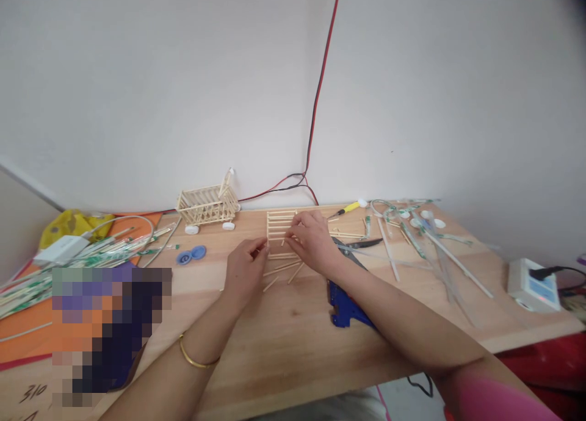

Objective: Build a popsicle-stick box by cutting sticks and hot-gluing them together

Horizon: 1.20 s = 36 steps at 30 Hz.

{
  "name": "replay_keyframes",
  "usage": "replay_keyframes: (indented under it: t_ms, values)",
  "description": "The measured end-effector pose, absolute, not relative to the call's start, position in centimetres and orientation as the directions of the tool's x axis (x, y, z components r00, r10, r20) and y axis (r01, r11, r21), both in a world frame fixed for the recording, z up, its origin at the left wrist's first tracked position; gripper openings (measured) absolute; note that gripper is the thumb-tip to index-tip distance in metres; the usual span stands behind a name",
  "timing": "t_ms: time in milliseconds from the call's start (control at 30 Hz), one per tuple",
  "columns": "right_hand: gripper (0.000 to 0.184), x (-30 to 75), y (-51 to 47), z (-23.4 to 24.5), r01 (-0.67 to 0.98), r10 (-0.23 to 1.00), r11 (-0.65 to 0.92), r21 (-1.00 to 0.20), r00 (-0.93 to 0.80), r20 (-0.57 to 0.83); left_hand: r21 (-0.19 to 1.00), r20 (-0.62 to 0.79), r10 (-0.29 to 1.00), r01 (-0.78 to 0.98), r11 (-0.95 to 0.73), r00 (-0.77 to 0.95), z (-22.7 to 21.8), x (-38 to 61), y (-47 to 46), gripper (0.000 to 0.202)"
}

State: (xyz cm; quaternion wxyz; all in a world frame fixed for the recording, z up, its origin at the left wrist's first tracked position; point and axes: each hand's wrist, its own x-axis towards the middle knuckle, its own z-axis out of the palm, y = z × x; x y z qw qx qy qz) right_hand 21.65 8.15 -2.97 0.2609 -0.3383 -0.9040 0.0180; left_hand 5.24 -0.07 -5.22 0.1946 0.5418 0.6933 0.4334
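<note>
A small ladder-like frame of thin wooden sticks (280,223) lies flat on the wooden table, its rungs running left to right. At its lower left edge, my left hand (246,263) has thumb and forefinger pressed together on the frame. My right hand (315,239) reaches over the frame's right side, fingers pinched around a short wooden stick whose end shows by the fingertips. Several loose sticks (295,273) lie just below the frame, between the hands. My right fingers hide part of the frame's right edge.
Back left stands a stick-built cart (208,205) with white wheels, near blue bottle caps (191,255). A blue tool (347,306) lies under my right forearm. Wrapped sticks (110,250) are at left; clear glue sticks (439,253) and a white power socket (533,287) are at right.
</note>
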Motion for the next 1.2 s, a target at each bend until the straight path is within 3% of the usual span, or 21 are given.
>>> replay_keyframes:
  t_ms: [1200]
  values:
    - [0.010, 22.15, 8.04, -2.52, 0.569, 0.604, 0.786, -0.243, -0.621, 0.499, 0.818, 0.205, 0.917, 0.575, 0.031, -0.341, -5.57, 5.07, -0.13, 0.025]
